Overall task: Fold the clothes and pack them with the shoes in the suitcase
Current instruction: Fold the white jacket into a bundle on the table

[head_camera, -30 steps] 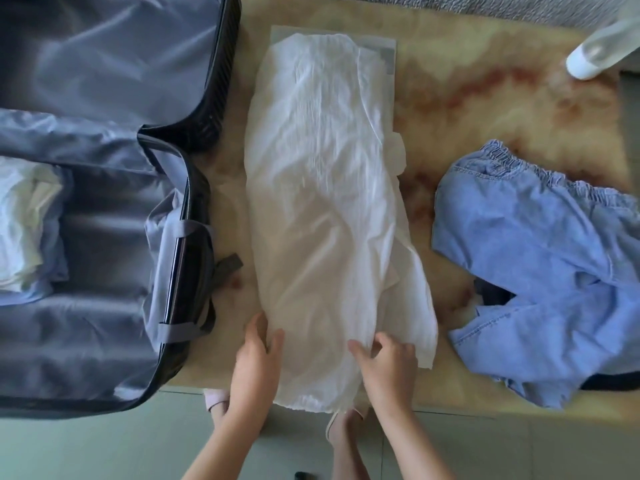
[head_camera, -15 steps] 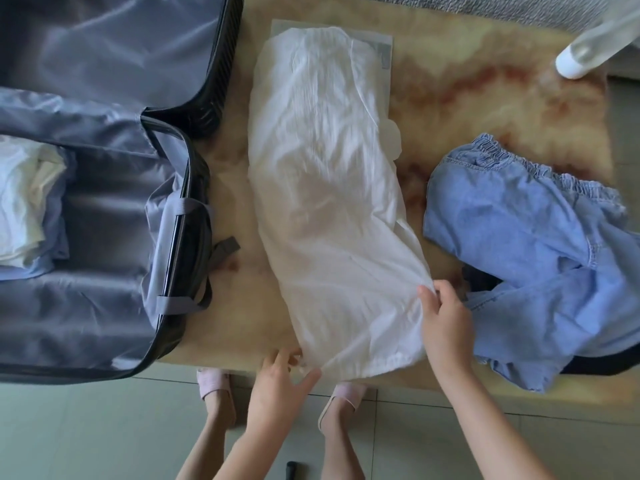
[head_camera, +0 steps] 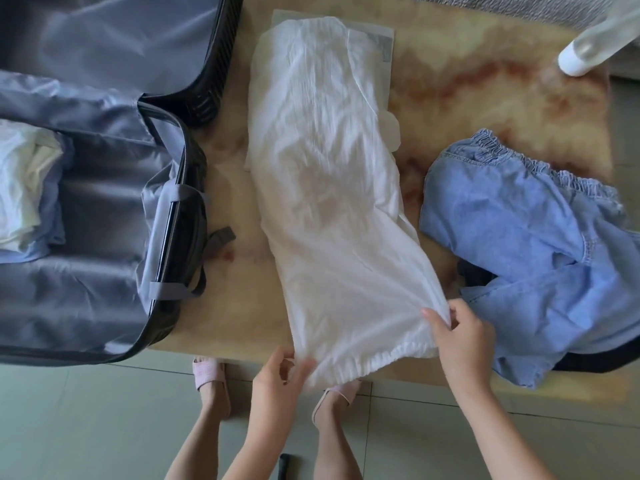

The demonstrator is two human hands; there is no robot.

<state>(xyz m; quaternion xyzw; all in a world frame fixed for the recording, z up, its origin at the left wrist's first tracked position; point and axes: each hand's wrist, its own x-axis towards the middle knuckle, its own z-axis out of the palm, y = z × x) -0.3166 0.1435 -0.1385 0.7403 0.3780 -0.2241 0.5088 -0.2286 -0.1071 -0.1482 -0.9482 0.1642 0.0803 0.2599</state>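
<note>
A long white garment [head_camera: 329, 188] lies folded lengthwise down the middle of the marbled table [head_camera: 485, 74]. My left hand [head_camera: 280, 379] pinches its near left corner at the table's front edge. My right hand [head_camera: 460, 337] grips its near right corner, lifted slightly. Light blue denim trousers [head_camera: 540, 247] lie crumpled on the right, over something dark. The open suitcase [head_camera: 104, 237] with grey lining sits at the left; folded white and pale blue clothes [head_camera: 24, 185] rest inside it. No shoes for packing are visible.
A flat grey sheet [head_camera: 381, 39] sticks out under the far end of the white garment. A white bottle-like object [head_camera: 588, 46] lies at the far right corner. My feet in pink sandals [head_camera: 209, 372] stand on the green tiled floor below the table edge.
My hands moved apart from the middle of the garment's near end to its two corners. The near hem is now pulled taut and slightly raised.
</note>
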